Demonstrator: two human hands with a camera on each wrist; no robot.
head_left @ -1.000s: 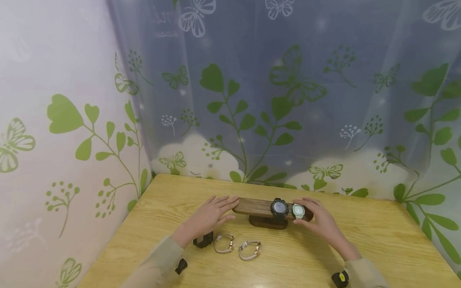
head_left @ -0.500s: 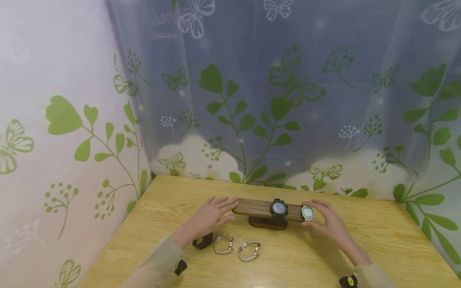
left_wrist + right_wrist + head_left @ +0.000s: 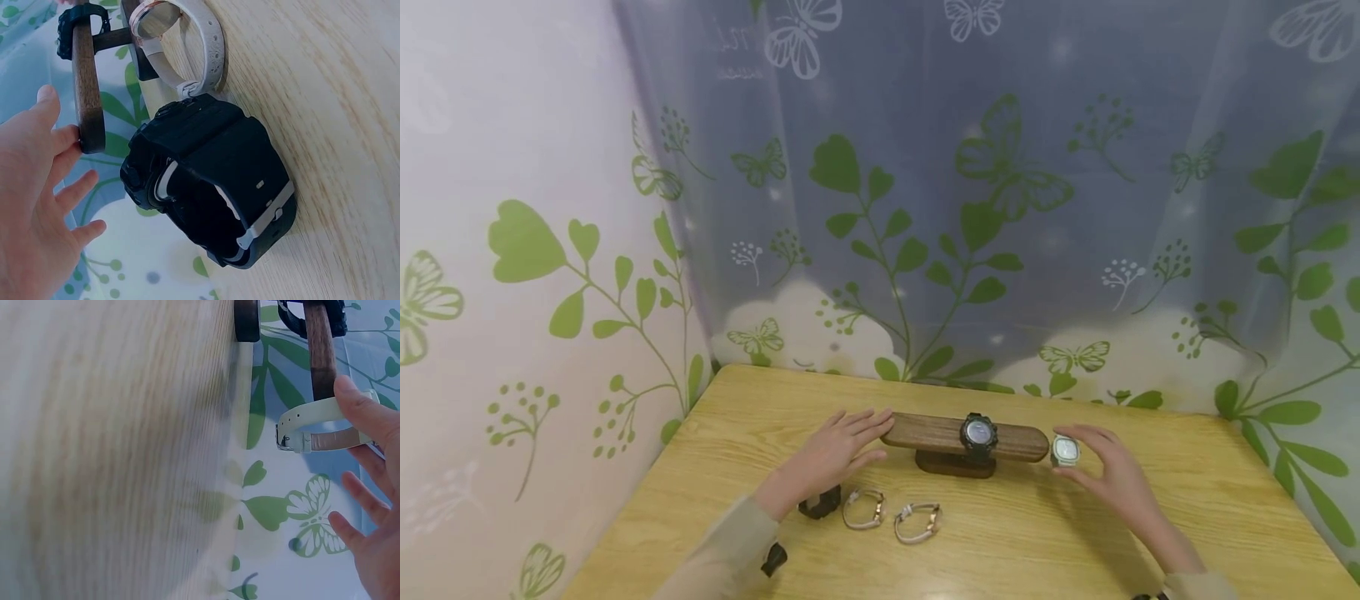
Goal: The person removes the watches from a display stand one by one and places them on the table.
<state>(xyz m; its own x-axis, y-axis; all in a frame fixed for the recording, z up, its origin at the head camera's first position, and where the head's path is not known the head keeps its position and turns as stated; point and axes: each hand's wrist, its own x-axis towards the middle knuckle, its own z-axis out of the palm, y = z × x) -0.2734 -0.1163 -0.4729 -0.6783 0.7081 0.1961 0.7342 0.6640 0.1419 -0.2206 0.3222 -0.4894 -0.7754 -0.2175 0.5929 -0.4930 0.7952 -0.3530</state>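
My right hand (image 3: 1116, 475) pinches a pale mint watch (image 3: 1065, 450) between thumb and fingers, just off the right end of a dark wooden watch stand (image 3: 910, 429). In the right wrist view the pale strap (image 3: 312, 414) is buckled into a loop, close to the bar's end. A black watch (image 3: 979, 433) sits around the bar, right of its middle. My left hand (image 3: 827, 458) has its fingers extended, with the fingertips at the bar's left end; in the left wrist view a finger touches that end (image 3: 92, 134).
In front of the stand, on the wooden table (image 3: 1015, 542), lie a black watch (image 3: 212, 181) and two watches with pale straps, one (image 3: 865, 509) left of the other (image 3: 917, 523). Patterned curtains (image 3: 880, 208) hang behind and to the left.
My right hand has slid the pale mint watch rightward along the bar and off its right end. The left hand stays at the left end.
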